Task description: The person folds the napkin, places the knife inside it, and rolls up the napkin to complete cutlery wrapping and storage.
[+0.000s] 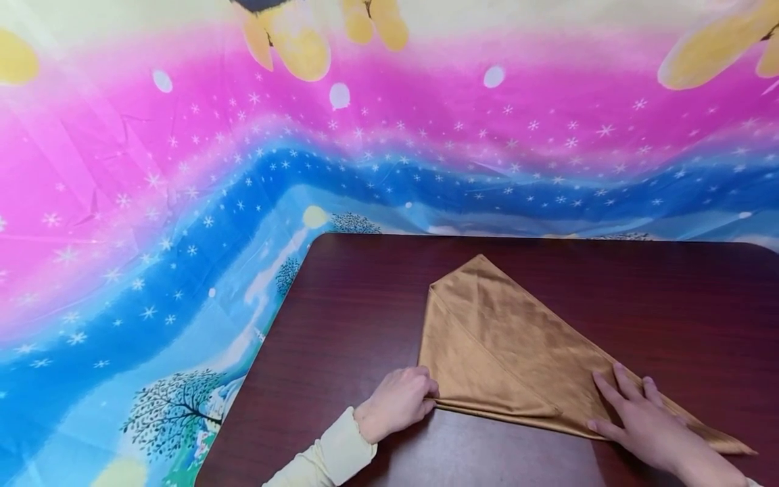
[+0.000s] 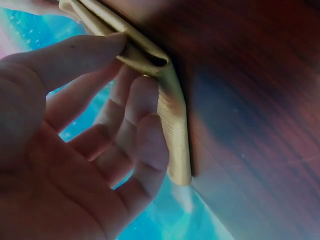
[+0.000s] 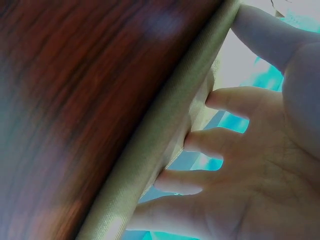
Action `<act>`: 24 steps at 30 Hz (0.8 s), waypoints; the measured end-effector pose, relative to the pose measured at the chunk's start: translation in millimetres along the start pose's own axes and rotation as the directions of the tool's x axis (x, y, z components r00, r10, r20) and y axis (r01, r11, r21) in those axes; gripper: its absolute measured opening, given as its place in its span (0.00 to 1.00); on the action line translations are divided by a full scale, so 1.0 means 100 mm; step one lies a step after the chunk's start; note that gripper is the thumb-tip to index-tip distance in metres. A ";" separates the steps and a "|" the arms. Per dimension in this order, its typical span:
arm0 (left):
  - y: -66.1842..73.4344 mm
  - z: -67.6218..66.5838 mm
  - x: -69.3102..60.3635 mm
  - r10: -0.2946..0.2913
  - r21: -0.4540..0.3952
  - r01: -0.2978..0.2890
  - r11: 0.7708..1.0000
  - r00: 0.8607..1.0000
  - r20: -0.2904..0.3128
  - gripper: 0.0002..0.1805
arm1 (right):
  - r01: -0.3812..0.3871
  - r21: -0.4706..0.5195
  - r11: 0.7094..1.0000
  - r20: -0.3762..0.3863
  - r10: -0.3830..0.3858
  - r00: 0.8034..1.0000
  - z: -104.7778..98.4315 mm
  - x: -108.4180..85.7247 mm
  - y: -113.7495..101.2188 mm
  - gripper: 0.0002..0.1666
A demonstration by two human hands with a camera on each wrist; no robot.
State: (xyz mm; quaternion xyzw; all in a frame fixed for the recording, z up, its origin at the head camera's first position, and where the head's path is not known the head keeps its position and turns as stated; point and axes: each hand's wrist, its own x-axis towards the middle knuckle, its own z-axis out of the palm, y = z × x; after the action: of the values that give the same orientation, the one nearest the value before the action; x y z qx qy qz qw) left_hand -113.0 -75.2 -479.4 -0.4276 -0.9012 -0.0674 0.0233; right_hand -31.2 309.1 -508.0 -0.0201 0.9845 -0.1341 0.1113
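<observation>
A golden-brown cloth (image 1: 505,338) lies folded on the dark wooden table, with a peak at the back and a long point toward the right. At its front left corner my left hand (image 1: 398,400) pinches the folded edge; in the left wrist view the thumb and fingers of that hand (image 2: 100,120) hold the cloth's layered fold (image 2: 172,125). My right hand (image 1: 648,423) rests on the cloth's right part with fingers spread. The right wrist view shows that hand's fingertips (image 3: 200,140) on the cloth, beside its rolled-looking front edge (image 3: 155,135).
The reddish-brown table (image 1: 353,304) has a rounded far left corner. Behind it and to its left hangs a pink and blue printed backdrop (image 1: 426,115) with snowflakes and trees.
</observation>
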 end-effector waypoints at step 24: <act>-0.02 0.01 -0.04 0.034 -0.046 -0.036 0.998 0.999 -0.042 0.06 | -0.035 -0.095 0.995 0.048 0.039 0.998 -0.09 -0.05 0.09 0.60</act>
State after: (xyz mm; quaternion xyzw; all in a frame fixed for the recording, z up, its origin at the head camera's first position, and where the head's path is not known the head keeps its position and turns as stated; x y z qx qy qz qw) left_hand -112.0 -79.7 -481.5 -0.4422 -0.8910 -0.0968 0.0333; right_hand -28.2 320.7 -500.6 -0.0103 0.9869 -0.0851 0.1370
